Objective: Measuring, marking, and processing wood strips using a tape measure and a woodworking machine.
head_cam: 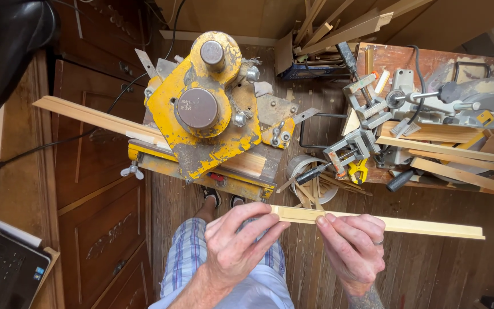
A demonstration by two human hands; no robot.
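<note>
Below, a wooden plank floor (pixel 430 269) carries everything, and dark panelled cabinetry (pixel 95 189) fills the side by the left arm. Biggest of the tools is a worn yellow saw machine (pixel 207 109) standing right in front of the person, with a long wood moulding strip (pixel 98 118) lying through its base, presumably so that the strip sits against the fence for cutting. To the right, a cluttered surface (pixel 384 57) holds a grey power saw (pixel 487 103), metal clamps (pixel 361 123) and loose wood offcuts (pixel 453 166), all within arm's reach of the machine. A laptop (pixel 1 269) sits at the lower left corner.

Held level above the person's knees is a pale wooden strip (pixel 418 226), raised close as if for inspection. The left hand (pixel 238 243) has its fingers curled loosely around the strip's near end. The right hand (pixel 353 249) pinches the strip's edge between thumb and fingertips, a ring (pixel 379 241) on one finger.
</note>
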